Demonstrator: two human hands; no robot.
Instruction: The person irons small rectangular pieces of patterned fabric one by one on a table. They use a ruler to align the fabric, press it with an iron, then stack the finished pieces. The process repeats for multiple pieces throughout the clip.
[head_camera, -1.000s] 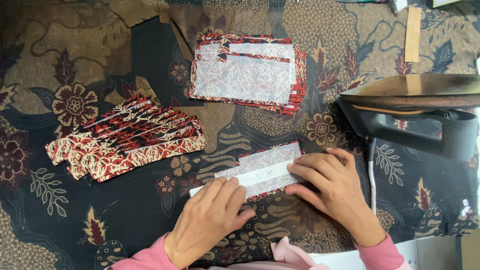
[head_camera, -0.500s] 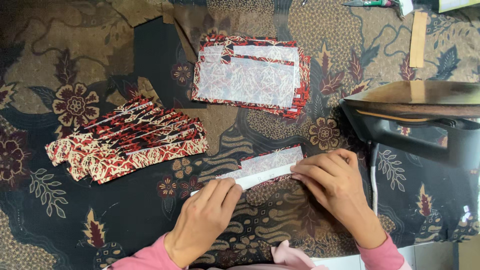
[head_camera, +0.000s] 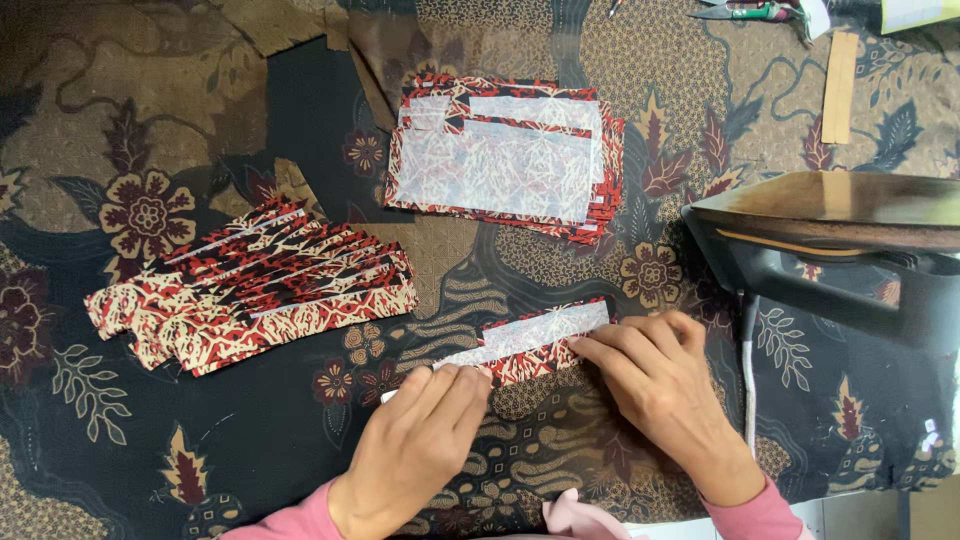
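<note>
A small strip of red, black and cream patterned fabric (head_camera: 535, 340) with a white backing lies folded lengthwise on the batik-covered table. My left hand (head_camera: 425, 440) presses its left end with the fingertips. My right hand (head_camera: 655, 385) pinches and presses its right end. Both hands keep the fold flat against the cloth.
A fanned pile of folded patterned strips (head_camera: 255, 285) lies at the left. A stack of flat fabric rectangles with white backing (head_camera: 505, 155) sits behind. A dark iron (head_camera: 835, 250) rests on its side at the right, its cord (head_camera: 745, 370) beside my right hand. Scissors (head_camera: 755, 12) and a wooden stick (head_camera: 838, 85) lie at the far right.
The lower edge of the strip has been folded up, so the piece is narrower. My left hand has slid right along the fold. The view has shifted slightly.
</note>
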